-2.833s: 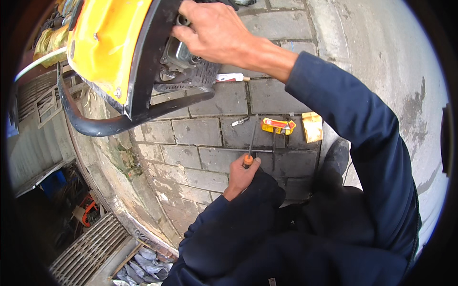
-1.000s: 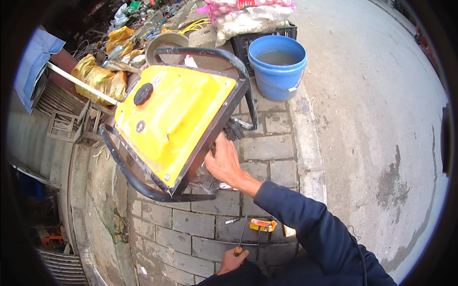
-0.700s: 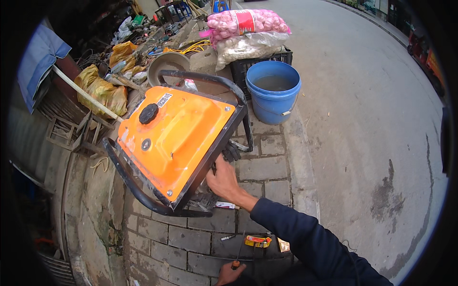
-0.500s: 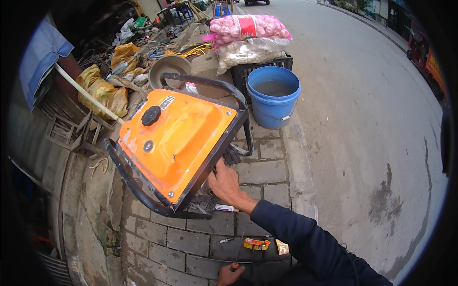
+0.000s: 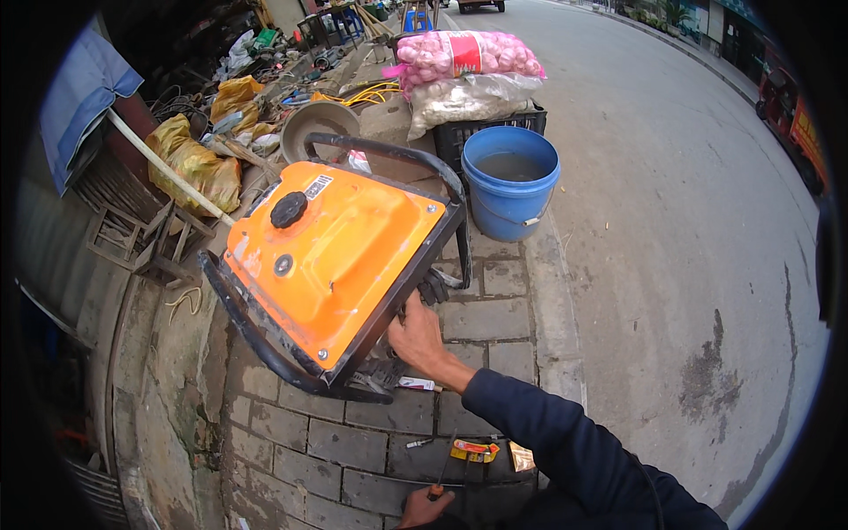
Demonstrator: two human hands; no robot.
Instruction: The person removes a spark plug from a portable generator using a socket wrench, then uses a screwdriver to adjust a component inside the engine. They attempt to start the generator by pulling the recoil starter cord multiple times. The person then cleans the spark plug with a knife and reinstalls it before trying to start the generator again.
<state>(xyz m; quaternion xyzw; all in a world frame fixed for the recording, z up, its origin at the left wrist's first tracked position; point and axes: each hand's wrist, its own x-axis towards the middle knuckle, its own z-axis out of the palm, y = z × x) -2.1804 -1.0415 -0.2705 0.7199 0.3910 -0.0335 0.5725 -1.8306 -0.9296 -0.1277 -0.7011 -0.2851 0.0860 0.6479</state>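
Observation:
A portable generator (image 5: pixel 362 238) with an orange fuel tank, black cap and black tube frame stands on the paving in front of me. My right hand (image 5: pixel 417 337) reaches in at the engine under the tank's right edge. Its fingertips are hidden there, so what they touch does not show. Low in the picture, my left hand (image 5: pixel 426 509) is closed round the orange handle of a screwdriver (image 5: pixel 436 491), its shaft pointing up and away. Just right of it on the bricks lie a small yellow-and-red package (image 5: pixel 475 452) and a gold-coloured packet (image 5: pixel 521 457).
Beyond the generator stand a blue bucket of murky water (image 5: pixel 511 190) and a black crate (image 5: pixel 452 140) bearing a sack of garlic (image 5: pixel 495 55). A wooden frame (image 5: pixel 152 243), yellow sacks (image 5: pixel 196 168) and scrap crowd the left. The road (image 5: pixel 671 221) runs along the right.
The view has shifted slightly, so the generator sits a little further right in the picture. More of a distant vehicle shows on the road. Both hands stay nearly in place.

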